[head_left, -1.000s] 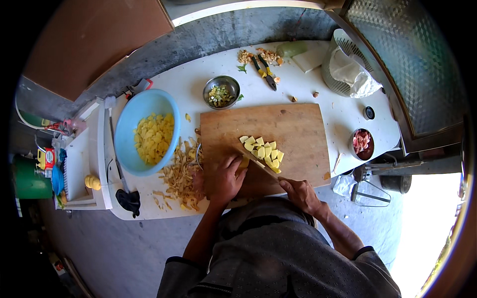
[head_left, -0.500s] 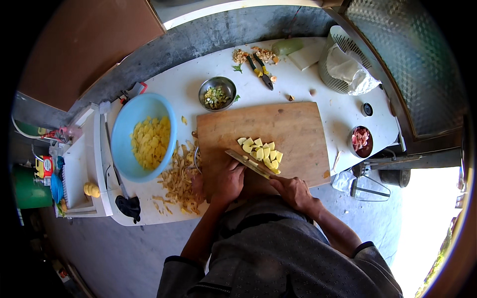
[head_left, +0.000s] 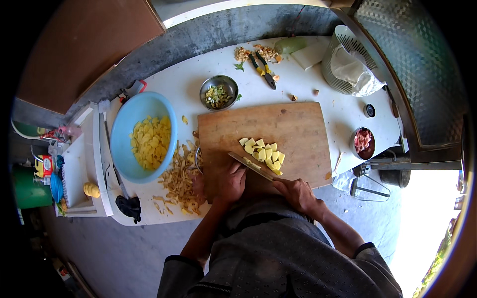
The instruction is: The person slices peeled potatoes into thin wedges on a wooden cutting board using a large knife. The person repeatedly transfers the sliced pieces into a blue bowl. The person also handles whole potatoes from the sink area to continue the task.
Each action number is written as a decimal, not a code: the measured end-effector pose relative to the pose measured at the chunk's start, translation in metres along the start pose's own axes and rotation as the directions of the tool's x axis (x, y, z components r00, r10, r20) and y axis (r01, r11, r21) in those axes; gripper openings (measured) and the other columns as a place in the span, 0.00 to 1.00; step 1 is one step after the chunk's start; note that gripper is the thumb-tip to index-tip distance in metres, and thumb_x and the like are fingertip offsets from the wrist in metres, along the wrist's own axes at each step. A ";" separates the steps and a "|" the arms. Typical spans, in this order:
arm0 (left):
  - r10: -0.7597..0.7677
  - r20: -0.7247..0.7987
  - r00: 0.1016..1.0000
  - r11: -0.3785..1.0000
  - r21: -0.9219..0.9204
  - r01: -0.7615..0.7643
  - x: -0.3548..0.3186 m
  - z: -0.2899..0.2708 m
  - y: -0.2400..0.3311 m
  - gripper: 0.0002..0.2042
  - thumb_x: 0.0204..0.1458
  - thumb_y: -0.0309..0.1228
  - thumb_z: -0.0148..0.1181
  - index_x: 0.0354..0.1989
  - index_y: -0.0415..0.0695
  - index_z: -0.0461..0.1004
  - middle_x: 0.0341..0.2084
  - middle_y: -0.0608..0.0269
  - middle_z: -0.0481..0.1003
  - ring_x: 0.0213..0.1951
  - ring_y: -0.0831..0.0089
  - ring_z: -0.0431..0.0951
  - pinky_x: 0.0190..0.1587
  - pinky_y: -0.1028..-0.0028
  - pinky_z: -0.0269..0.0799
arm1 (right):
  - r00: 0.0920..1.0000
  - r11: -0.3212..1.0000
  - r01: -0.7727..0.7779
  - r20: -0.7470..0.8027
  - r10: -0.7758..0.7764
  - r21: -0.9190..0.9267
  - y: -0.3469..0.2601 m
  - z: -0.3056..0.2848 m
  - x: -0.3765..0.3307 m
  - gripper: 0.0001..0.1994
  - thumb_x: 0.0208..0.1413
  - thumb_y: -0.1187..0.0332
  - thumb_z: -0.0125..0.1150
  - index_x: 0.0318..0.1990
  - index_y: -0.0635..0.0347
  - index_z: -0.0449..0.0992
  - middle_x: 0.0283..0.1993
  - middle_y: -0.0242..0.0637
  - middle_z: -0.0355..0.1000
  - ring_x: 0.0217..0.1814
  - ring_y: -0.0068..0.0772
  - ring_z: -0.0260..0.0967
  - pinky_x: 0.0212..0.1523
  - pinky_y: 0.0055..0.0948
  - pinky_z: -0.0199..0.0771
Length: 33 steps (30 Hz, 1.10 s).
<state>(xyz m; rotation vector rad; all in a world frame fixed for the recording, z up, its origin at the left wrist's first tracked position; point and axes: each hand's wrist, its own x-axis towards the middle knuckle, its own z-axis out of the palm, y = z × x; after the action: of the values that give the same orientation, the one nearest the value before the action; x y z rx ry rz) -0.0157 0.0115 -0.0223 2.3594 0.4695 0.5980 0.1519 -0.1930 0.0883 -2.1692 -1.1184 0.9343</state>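
Right hand [head_left: 297,192] at near edge of wooden cutting board [head_left: 293,131], fingers wrapped around handle of knife [head_left: 252,165]. Blade angled up-left, lying just beside pile of yellow cubed pieces [head_left: 264,153] near middle of board. Left hand [head_left: 229,180] resting on board's near left part, touching blade end; fingers curled, whether pinching anything cannot be told. Heap of peelings [head_left: 180,176] on white table [head_left: 318,84] left of board. Blue bowl [head_left: 124,130] with yellow pieces further left. Small metal bowl [head_left: 218,92] beyond board.
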 end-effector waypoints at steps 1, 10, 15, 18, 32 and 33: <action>-0.022 -0.005 1.000 1.000 -0.012 0.021 0.000 -0.003 0.004 0.12 0.58 0.23 0.64 0.49 0.40 0.85 0.52 0.52 0.81 0.48 0.47 0.83 0.50 0.55 0.80 | 1.000 1.000 0.009 -0.010 -0.009 -0.019 -0.001 0.001 0.004 0.19 0.76 0.53 0.57 0.51 0.61 0.85 0.35 0.61 0.79 0.41 0.68 0.80 0.43 0.54 0.80; 0.060 -0.065 0.996 0.998 -0.009 -0.061 -0.006 0.007 -0.005 0.17 0.56 0.22 0.61 0.54 0.38 0.82 0.55 0.49 0.78 0.56 0.48 0.79 0.53 0.54 0.79 | 0.999 0.991 0.036 -0.045 -0.030 0.127 0.003 0.003 -0.016 0.18 0.75 0.62 0.59 0.56 0.70 0.84 0.42 0.63 0.82 0.45 0.62 0.85 0.47 0.47 0.82; 0.048 0.033 0.998 0.999 -0.016 -0.047 -0.013 0.010 -0.013 0.17 0.58 0.23 0.63 0.56 0.39 0.80 0.56 0.50 0.77 0.58 0.47 0.78 0.55 0.55 0.78 | 0.984 0.988 0.140 -0.120 -0.133 0.059 0.019 0.020 -0.003 0.19 0.76 0.61 0.55 0.55 0.69 0.84 0.34 0.61 0.79 0.37 0.61 0.82 0.41 0.47 0.79; 0.022 0.012 1.000 1.000 -0.016 -0.022 -0.019 0.021 -0.019 0.12 0.60 0.24 0.60 0.50 0.34 0.81 0.53 0.46 0.77 0.54 0.45 0.77 0.55 0.53 0.77 | 1.000 0.999 0.015 -0.014 -0.016 -0.036 0.009 0.020 0.008 0.19 0.76 0.59 0.55 0.55 0.68 0.84 0.36 0.62 0.80 0.37 0.64 0.83 0.40 0.48 0.79; 0.045 -0.020 0.999 0.994 -0.096 -0.047 -0.019 0.015 -0.010 0.20 0.56 0.22 0.55 0.57 0.32 0.79 0.59 0.42 0.75 0.61 0.43 0.74 0.66 0.53 0.71 | 0.996 0.999 0.044 -0.072 -0.043 0.014 0.002 0.012 -0.010 0.19 0.76 0.58 0.57 0.55 0.63 0.86 0.39 0.63 0.81 0.44 0.63 0.84 0.44 0.49 0.81; 0.030 0.004 1.000 0.996 -0.084 -0.029 -0.021 0.016 -0.013 0.20 0.56 0.22 0.56 0.57 0.32 0.79 0.59 0.42 0.75 0.61 0.43 0.73 0.66 0.53 0.71 | 0.999 1.000 0.012 -0.042 -0.013 -0.009 0.004 0.016 -0.004 0.18 0.75 0.58 0.57 0.55 0.63 0.86 0.39 0.64 0.80 0.44 0.64 0.84 0.43 0.49 0.81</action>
<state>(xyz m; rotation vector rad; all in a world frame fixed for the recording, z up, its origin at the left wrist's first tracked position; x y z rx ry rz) -0.0267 0.0029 -0.0483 2.2914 0.4001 0.6129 0.1398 -0.1965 0.0772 -2.1758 -1.1168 0.8763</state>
